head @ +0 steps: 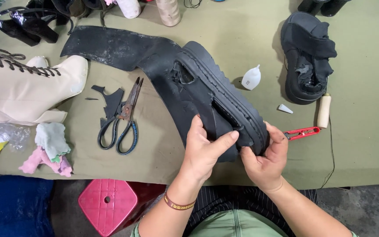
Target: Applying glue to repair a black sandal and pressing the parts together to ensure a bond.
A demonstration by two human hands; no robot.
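Work surface: table (365, 145) covered in olive-green cloth, filling most of the view; grey floor below its near edge. A blue object (14, 206) sits at lower left, cut off by the frame, kind unclear.

Black boot (172, 74) lies on its side across the table centre, chunky sole toward the right, long shaft running up-left. Left hand (202, 151) is closed on the upper near the toe, thumb pressed flat on it. Right hand (264, 160) is curled round the toe end of the sole; its fingertips are hidden behind the boot.

Cream lace-up boot (27, 90) at left, partly cut off. Black sandal (308, 57) at upper right. Pink stool (106, 206) under the table edge. Scissors (121, 118) left of the black boot. Red thread snips (301, 132) just beside the right hand.
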